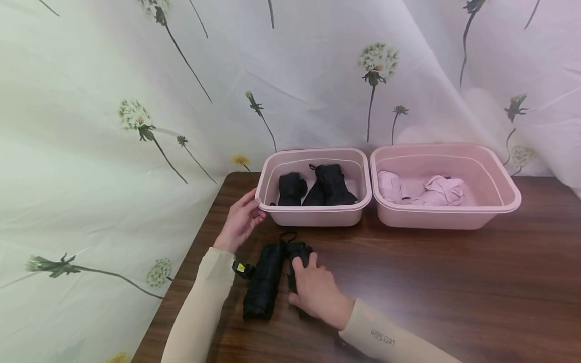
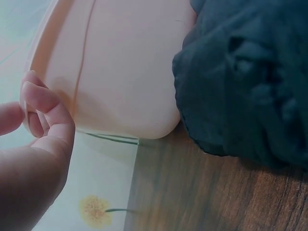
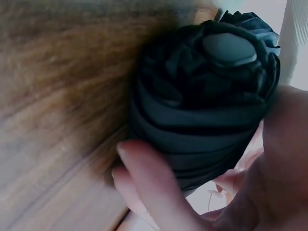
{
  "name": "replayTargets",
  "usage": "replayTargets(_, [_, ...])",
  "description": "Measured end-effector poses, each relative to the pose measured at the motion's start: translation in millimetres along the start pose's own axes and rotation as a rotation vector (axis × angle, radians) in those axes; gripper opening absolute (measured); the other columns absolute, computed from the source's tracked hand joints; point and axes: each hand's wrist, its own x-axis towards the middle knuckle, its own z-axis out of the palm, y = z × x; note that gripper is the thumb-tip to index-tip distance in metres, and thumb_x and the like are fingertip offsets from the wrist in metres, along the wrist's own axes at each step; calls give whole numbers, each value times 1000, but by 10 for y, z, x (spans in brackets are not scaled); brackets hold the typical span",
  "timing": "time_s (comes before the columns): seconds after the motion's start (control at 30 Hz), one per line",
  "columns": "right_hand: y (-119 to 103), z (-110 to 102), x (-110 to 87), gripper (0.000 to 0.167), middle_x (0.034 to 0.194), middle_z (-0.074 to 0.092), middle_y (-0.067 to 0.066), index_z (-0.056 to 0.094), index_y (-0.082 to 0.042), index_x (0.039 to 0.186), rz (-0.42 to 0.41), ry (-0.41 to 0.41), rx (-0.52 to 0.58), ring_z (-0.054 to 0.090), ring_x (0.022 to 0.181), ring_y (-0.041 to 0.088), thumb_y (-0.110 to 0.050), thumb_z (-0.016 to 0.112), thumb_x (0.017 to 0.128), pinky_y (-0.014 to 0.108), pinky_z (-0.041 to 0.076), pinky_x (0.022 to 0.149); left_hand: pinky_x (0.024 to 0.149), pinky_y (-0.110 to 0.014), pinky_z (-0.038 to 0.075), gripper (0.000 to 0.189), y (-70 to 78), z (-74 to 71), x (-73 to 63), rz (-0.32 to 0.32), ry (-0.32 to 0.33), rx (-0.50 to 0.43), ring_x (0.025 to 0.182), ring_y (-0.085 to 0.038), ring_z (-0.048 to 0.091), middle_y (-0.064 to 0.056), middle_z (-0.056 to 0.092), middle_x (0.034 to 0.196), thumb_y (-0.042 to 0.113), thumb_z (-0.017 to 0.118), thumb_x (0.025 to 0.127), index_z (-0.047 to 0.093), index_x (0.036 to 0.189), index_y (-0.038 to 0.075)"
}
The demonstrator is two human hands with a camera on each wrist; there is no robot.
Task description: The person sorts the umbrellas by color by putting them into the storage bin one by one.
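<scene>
My left hand (image 1: pixel 242 220) pinches the near-left corner of the rim of a small pink plastic bin (image 1: pixel 317 218); in the left wrist view the fingers (image 2: pixel 53 110) curl at that rim. Folded black umbrellas (image 1: pixel 333 181) lie inside this bin. On the table before it, my right hand (image 1: pixel 317 290) grips a folded black umbrella (image 3: pixel 202 110), fingers and thumb around its sides. A second folded black umbrella (image 1: pixel 265 282) lies just left of it, beside my left wrist, with a strap loop at its far end.
A larger pink bin (image 1: pixel 436 221) stands to the right, close against the smaller one, with light pink folded bundles (image 1: pixel 442 190) inside. Behind the brown wooden table (image 1: pixel 454 282) hangs a white cloth (image 1: pixel 308 65) printed with dandelions.
</scene>
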Motion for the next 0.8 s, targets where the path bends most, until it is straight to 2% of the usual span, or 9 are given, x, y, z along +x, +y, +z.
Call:
replayTargets(0.3, [89, 57, 45, 73, 110, 41, 20, 37, -9, 125, 39, -23, 216, 52, 63, 23, -38, 78, 72, 32, 43, 50, 62, -21, 52, 48, 7, -2, -10, 8, -8, 24, 68, -11, 57, -12, 49, 110, 10, 43, 103, 34, 150, 13])
replayTargets(0.57, [195, 32, 64, 77, 112, 38, 19, 33, -14, 131, 41, -49, 366, 52, 58, 23, -38, 79, 73, 32, 42, 50, 64, -20, 52, 48, 24, -6, -7, -15, 1, 30, 69, -11, 57, -14, 47, 117, 12, 44, 103, 36, 150, 16])
replayTargets(0.8, [268, 1, 43, 75, 113, 40, 18, 33, -18, 131, 45, -46, 489, 53, 63, 25, -36, 76, 73, 34, 42, 55, 64, -20, 52, 47, 32, -2, -6, -20, 3, 45, 69, -11, 56, -14, 46, 118, 13, 43, 103, 36, 150, 16])
